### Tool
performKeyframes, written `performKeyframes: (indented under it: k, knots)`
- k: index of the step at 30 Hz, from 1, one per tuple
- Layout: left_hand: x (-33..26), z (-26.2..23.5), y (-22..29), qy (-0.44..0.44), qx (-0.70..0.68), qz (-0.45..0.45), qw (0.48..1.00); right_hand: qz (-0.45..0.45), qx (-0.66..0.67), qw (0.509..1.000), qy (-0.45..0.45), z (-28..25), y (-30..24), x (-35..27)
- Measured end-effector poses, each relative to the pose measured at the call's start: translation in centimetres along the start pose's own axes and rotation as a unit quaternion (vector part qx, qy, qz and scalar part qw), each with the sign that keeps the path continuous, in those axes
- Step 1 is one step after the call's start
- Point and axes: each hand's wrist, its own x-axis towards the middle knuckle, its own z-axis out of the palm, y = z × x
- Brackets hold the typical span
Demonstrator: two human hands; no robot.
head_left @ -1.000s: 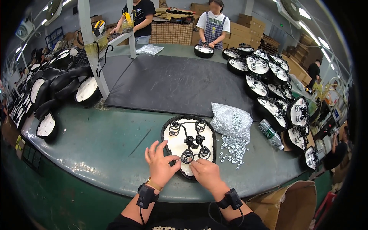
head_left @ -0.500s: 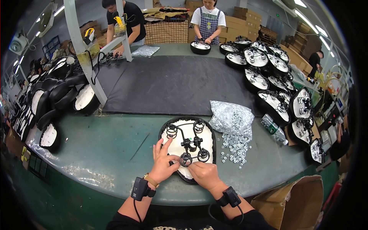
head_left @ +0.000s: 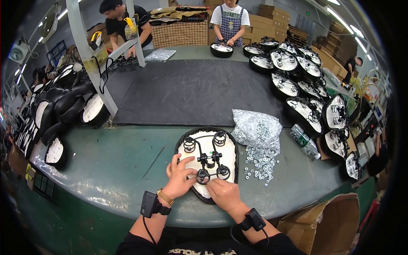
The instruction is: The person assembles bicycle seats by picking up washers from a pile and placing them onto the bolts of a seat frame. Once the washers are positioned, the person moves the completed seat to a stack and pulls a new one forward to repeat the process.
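1. Black padded pieces [head_left: 63,102]: heaped at far left, some with white faces showing.
2. Single black-rimmed piece [head_left: 54,151]: white face exposed, on the green tabletop [head_left: 110,157], near the heap.
3. Grey metal post [head_left: 90,55]: upright frame member; black hook hung on it.
4. Co-worker in black [head_left: 127,27]: beyond the post, head bowed.
5. Black mat [head_left: 191,91]: flat across the middle of the table.
6. Left hand [head_left: 179,180]: over the near left part of the seat; outer fingers moderately spread, thumb and forefinger close together beside the near left coil. Anything pinched there: cannot tell.
7. Seat [head_left: 210,144]: white underside up, black rim, directly before the wearer, on the table just nearer than the mat. Bears a black spring frame [head_left: 207,160] with four coils and a central clamp.
8. Right hand [head_left: 225,194]: over the seat's near end; fingers bunched narrowly at the near left coil, contents hidden.
9. Second co-worker [head_left: 230,23]: checked apron, both hands at another seat [head_left: 222,49].
10. Clear bag [head_left: 256,129]: metal nuts inside; loose nuts [head_left: 260,166] scattered just below.
11. Finished-looking seats [head_left: 284,61]: clustered, springs upward.
12. Plastic bottle [head_left: 304,141]: lying on its side, green label.
13. Cardboard box [head_left: 295,225]: open, lower right.
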Motion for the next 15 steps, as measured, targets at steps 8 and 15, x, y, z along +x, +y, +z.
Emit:
performKeyframes:
  k: [8,15]
  knots:
    - [0.6,-0.2,0.3,-0.020,-0.002,0.010,1.000,-0.007,0.030,0.999,0.013,-0.2,0.5,-0.1]
    - [0.5,0.3,1.2,-0.005,0.044,-0.037,0.998,-0.008,-0.005,1.000,0.015,-0.2,0.0,-0.3]
